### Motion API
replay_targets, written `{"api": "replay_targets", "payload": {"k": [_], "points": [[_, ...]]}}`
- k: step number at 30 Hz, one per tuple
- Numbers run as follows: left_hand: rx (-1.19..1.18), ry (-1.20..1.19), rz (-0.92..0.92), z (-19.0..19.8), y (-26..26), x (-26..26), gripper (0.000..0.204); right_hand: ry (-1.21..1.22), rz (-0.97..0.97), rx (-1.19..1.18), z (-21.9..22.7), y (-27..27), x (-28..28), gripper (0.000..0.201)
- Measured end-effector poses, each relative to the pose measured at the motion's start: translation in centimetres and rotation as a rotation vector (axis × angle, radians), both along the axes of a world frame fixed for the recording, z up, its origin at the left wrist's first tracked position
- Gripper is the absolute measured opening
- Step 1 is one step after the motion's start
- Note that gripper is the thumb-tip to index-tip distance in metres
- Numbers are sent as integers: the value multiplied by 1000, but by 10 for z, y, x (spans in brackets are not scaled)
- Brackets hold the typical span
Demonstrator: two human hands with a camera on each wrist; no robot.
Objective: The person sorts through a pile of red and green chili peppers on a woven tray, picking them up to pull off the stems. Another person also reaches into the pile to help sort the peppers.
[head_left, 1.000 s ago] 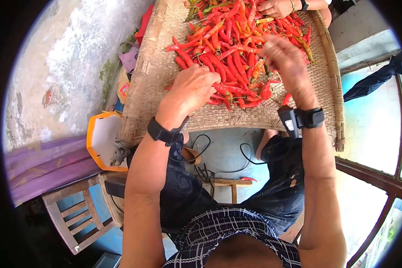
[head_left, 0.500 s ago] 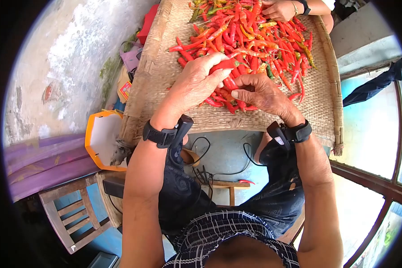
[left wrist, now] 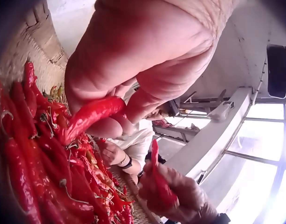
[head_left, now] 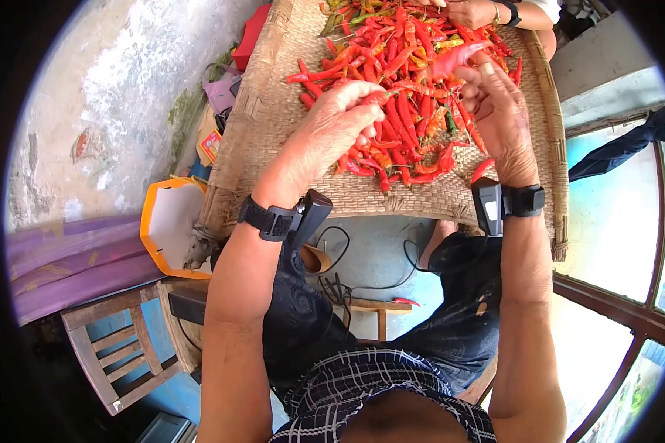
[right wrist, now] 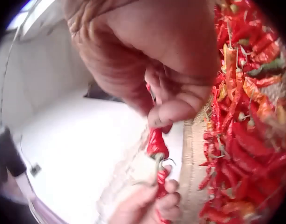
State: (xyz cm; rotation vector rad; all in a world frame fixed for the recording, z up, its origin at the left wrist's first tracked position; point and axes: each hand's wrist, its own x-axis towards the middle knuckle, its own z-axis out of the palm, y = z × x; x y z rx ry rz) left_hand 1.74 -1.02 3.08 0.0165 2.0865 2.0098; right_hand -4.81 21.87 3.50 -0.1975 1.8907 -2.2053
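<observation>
A heap of red chili peppers point(head_left: 403, 122), with some orange, yellow and green ones, covers much of a woven tray point(head_left: 255, 140). Over its near left part, my left hand point(head_left: 332, 125) holds a red chili pepper point(left wrist: 94, 116) between thumb and fingers. To the right, my right hand point(head_left: 501, 118) pinches another red chili pepper point(head_left: 457, 60) raised above the heap. In the right wrist view that pepper point(right wrist: 157, 143) hangs below the fingertips with its stem pointing down, and the left hand's pepper point(right wrist: 162, 179) shows just under it.
Another person's hand point(head_left: 471, 13) works at the tray's far edge. An orange-rimmed box point(head_left: 176, 229) stands left of the tray, with a wooden chair point(head_left: 122, 347) nearer. Black cables point(head_left: 340, 288) lie on the floor below. A window point(head_left: 606, 229) borders the right side.
My right hand came from over the heap to beside the left hand, then moved right and away, now holding a chili pepper. My left hand lifted off the heap with a pepper.
</observation>
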Motion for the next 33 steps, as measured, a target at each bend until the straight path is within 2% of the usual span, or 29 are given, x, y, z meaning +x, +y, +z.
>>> {"api": "replay_targets", "payload": {"k": [1,2,4,6,9,12,14,16,17,18,19,20,21,22,23,24,25,26,28,29,30,32,33], "points": [[25,-3,-20,-1,2,1,35,47,-205,-213,0,-3,-1,36],[49,-8,-42,-2,4,1,35,45,-209,-215,-2,-6,2,36],[73,33,-60,-9,8,-1,36,106,108,176,-4,-17,19,43],[51,46,-96,-4,13,2,38,81,265,253,-3,-33,34,44],[45,32,-150,-8,12,2,41,113,277,289,-13,-37,32,39],[7,14,-169,-9,12,3,39,112,259,218,-16,-35,32,30],[-24,11,-148,-7,9,4,37,-18,317,292,-11,-33,33,21],[-600,302,-87,0,-2,-1,32,-17,315,289,-6,-29,30,18],[-775,403,-52,-6,-12,-3,30,-14,308,287,-4,-27,27,16],[-777,398,-50,-8,-21,-4,30,-10,302,284,-4,-23,24,14],[-836,388,-155,-9,-31,-4,33,75,237,244,-5,-18,17,14],[-893,378,-263,-9,-38,-3,35,54,155,34,-11,-11,6,16],[-902,506,-299,-11,-42,2,38,42,6,-123,-10,-10,-6,23],[-904,504,-301,-14,-40,4,38,29,-145,-278,-10,-8,-14,31],[-1047,555,-341,-18,-35,6,41,26,-148,-279,-13,-5,-14,31],[-1189,608,-379,-20,-30,8,43,34,-207,-233,-14,-4,-14,39],[-1191,594,-387,-22,-26,12,43,44,-265,-186,-15,-4,-14,49],[-1192,594,-388,-27,-22,11,43,43,-265,-187,-19,-6,-12,49],[-1326,643,-357,-36,-12,7,38,54,-48,52,-24,-17,1,60],[-1325,644,-360,-38,-11,5,38,53,1,124,-22,-24,10,52],[-1322,631,-349,-39,-9,4,32,52,1,125,-22,-27,15,52],[-1320,615,-339,-39,-9,3,26,256,306,469,-24,-31,23,40],[-1273,569,-388,-33,-13,2,22,245,325,465,-24,-35,28,28]]}}
